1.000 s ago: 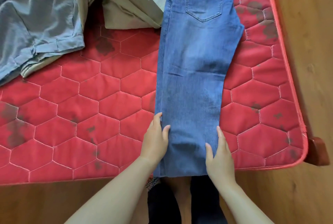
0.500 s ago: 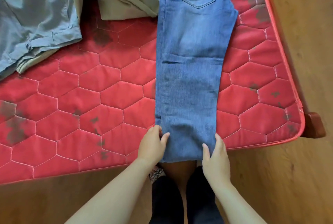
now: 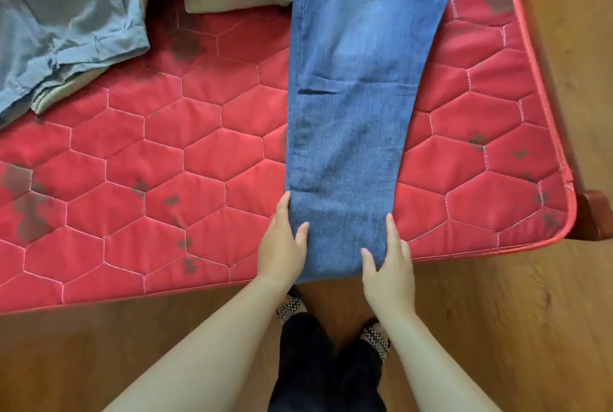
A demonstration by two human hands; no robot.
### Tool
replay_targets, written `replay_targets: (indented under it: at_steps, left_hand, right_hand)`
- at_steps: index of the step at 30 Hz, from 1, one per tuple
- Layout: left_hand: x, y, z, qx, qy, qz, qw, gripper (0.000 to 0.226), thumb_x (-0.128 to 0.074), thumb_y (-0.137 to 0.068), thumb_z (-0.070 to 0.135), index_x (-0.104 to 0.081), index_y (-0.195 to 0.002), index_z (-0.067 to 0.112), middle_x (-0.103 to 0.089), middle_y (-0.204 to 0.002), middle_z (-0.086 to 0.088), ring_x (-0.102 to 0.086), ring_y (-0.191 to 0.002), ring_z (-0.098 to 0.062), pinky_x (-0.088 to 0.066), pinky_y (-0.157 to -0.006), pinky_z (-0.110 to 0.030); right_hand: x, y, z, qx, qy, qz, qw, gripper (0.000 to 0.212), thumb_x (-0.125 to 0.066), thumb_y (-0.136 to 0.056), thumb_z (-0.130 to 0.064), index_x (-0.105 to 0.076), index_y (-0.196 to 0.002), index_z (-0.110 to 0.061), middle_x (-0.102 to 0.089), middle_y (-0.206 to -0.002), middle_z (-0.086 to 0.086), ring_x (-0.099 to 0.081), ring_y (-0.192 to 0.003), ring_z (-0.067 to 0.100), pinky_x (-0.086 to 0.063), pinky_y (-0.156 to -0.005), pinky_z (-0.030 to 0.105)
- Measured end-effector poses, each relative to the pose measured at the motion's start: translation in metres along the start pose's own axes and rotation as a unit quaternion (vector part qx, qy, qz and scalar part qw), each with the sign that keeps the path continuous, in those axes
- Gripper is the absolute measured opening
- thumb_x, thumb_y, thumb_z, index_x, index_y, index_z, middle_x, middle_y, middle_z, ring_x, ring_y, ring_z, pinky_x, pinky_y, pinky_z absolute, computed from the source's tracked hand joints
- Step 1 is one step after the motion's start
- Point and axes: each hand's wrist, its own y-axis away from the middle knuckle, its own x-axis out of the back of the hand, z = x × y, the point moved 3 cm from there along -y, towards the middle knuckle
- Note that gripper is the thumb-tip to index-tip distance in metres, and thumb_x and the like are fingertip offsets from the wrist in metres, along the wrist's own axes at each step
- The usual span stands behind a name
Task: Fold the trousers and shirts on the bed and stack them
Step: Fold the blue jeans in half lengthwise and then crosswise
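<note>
Fingers (image 3: pixel 284 209) of the left hand (image 3: pixel 282 242) and right hand (image 3: pixel 389 265) stay straight, still pressing either side of the jeans (image 3: pixel 351 113) hem as before. Between and beyond them, the jeans lie unmoved on the bed (image 3: pixel 132 146).

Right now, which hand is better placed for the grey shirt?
Left, probably: the left hand rests at the jeans' left edge, nearer the grey shirt; the right hand would cross them.
</note>
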Motion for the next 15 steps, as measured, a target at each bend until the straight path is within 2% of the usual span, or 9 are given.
replay_targets:
  at_steps: [2,4,6,8,11,13,15]
  left_hand:
    - [0.002,0.001,0.007,-0.004,0.021,-0.011,1.000,0.058,-0.051,-0.093,0.023,-0.023,-0.144,0.028,-0.046,-0.141,0.003,-0.049,-0.122,-0.020,-0.036,-0.091,-0.025]
    - [0.012,0.007,0.018,-0.031,0.038,-0.002,0.999,0.055,-0.050,-0.094,0.022,-0.027,-0.142,0.032,-0.044,-0.141,0.009,-0.045,-0.125,-0.009,-0.032,-0.094,-0.017]
    - [0.027,0.015,0.035,-0.073,0.063,0.008,0.995,0.051,-0.051,-0.094,0.022,-0.033,-0.140,0.032,-0.043,-0.137,0.019,-0.037,-0.123,0.008,-0.026,-0.096,-0.007]
    - [0.047,0.019,0.059,-0.109,0.080,0.025,0.991,0.041,-0.054,-0.092,0.022,-0.044,-0.132,0.031,-0.047,-0.127,0.024,-0.038,-0.114,0.016,-0.029,-0.095,-0.006]
    - [0.085,0.009,0.109,-0.144,0.074,0.042,0.986,0.022,-0.058,-0.090,0.019,-0.058,-0.110,0.028,-0.059,-0.106,0.017,-0.049,-0.097,0.012,-0.040,-0.087,-0.016]
    - [0.109,-0.009,0.144,-0.165,0.079,0.053,0.982,0.017,-0.060,-0.089,0.016,-0.062,-0.105,0.022,-0.062,-0.101,0.011,-0.053,-0.091,0.001,-0.043,-0.083,-0.020]
    - [0.131,-0.033,0.182,-0.177,0.098,0.063,0.977,0.019,-0.060,-0.088,0.013,-0.063,-0.106,0.017,-0.064,-0.103,0.006,-0.056,-0.093,-0.011,-0.045,-0.085,-0.028]
  right_hand:
    - [0.004,-0.004,-0.006,-0.023,-0.029,-0.023,0.999,0.072,-0.058,-0.089,-0.021,-0.016,-0.146,-0.037,-0.048,-0.127,0.003,-0.047,-0.114,0.020,-0.040,-0.095,0.032]
    - [0.017,-0.003,-0.017,-0.011,-0.039,-0.029,0.999,0.072,-0.059,-0.088,-0.022,-0.019,-0.144,-0.041,-0.048,-0.120,-0.006,-0.045,-0.105,0.009,-0.036,-0.091,0.025]
    - [0.037,0.001,-0.034,0.029,-0.055,-0.004,0.998,0.064,-0.058,-0.089,-0.021,-0.027,-0.141,-0.042,-0.043,-0.126,-0.021,-0.040,-0.113,-0.002,-0.030,-0.095,0.017]
    - [0.063,0.007,-0.056,0.065,-0.077,0.030,0.994,0.055,-0.059,-0.089,-0.019,-0.036,-0.135,-0.040,-0.043,-0.132,-0.025,-0.038,-0.121,-0.007,-0.028,-0.100,0.014]
    - [0.107,0.002,-0.103,0.109,-0.088,0.052,0.989,0.040,-0.061,-0.088,-0.014,-0.052,-0.121,-0.033,-0.054,-0.117,-0.021,-0.050,-0.112,-0.001,-0.043,-0.098,0.030]
    - [0.131,-0.016,-0.141,0.155,-0.073,0.068,0.983,0.030,-0.063,-0.086,-0.009,-0.060,-0.112,-0.024,-0.058,-0.103,-0.015,-0.054,-0.100,0.004,-0.048,-0.089,0.037]
    - [0.155,-0.046,-0.181,0.197,-0.074,0.095,0.973,0.023,-0.064,-0.084,-0.005,-0.064,-0.104,-0.016,-0.058,-0.096,-0.008,-0.055,-0.092,0.007,-0.049,-0.083,0.037]
